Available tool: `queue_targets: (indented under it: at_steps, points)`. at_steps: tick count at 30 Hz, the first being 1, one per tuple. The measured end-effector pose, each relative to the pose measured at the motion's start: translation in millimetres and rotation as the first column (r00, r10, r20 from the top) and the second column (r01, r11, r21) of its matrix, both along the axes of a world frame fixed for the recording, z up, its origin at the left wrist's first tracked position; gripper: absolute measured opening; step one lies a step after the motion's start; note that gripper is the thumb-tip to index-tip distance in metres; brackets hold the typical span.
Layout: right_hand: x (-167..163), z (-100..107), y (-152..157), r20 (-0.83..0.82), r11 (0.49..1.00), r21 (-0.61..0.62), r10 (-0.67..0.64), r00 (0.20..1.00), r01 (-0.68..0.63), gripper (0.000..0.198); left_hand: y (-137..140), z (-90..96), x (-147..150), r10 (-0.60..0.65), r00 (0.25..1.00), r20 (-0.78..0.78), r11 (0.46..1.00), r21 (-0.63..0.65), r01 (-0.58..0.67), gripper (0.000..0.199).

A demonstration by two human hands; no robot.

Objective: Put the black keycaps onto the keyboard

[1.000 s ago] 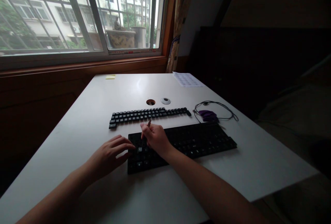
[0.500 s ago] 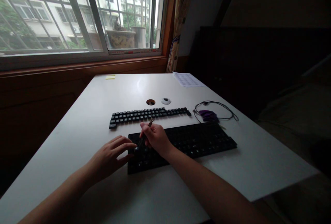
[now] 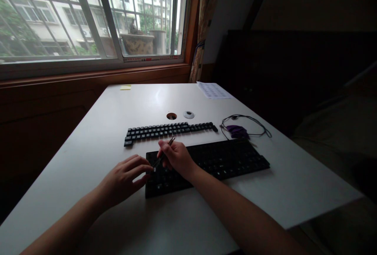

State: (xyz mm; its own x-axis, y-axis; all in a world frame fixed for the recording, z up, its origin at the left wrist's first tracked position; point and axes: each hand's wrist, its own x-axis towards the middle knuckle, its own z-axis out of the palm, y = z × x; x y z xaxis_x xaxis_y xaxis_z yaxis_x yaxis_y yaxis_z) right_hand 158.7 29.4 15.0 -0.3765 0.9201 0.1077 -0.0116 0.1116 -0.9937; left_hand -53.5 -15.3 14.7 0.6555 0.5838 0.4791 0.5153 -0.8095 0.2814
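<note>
In front of me a black keyboard (image 3: 226, 156) lies on the white desk (image 3: 88, 145), many of its keys hard to make out in the dim light. My right hand (image 3: 176, 156) is closed round thin dark tweezers (image 3: 170, 144), their lower end pointing down at the keyboard's left part. Beside that end, the thumb and fingertips of my left hand (image 3: 126, 176) close on a small black keycap (image 3: 153, 169) over the keyboard's left edge. How firmly the keycap is held is hard to see.
Loose black keycaps (image 3: 159, 131) stand in rows behind the keyboard. A coiled cable (image 3: 256, 118) and a purple cloth (image 3: 238, 131) lie at the right. Farther back are a round desk hole (image 3: 171, 116), a grey ring (image 3: 189, 115), printed paper (image 3: 214, 90) and a yellow note (image 3: 125, 87).
The keycap at the tweezers' lower end has shifted slightly left to my left fingertips. My right hand and the tweezers have moved a little left, and the tweezers lean more.
</note>
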Motion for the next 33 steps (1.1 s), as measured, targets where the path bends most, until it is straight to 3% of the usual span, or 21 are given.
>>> queue_targets:
  at_steps: [21,33]
  points:
    - [-0.6,-3.4,0.6,-0.026,0.998,0.062,-0.015,1.000,0.016,0.047,1.6,-5.5,3.4,0.112,0.974,0.195,0.994,-0.015,-0.111,0.015]
    - [-1.9,1.4,-2.6,-0.029,0.998,0.064,-0.011,1.000,0.012,0.046,2.4,-6.9,4.6,0.223,0.904,0.365,0.963,-0.225,-0.147,0.013]
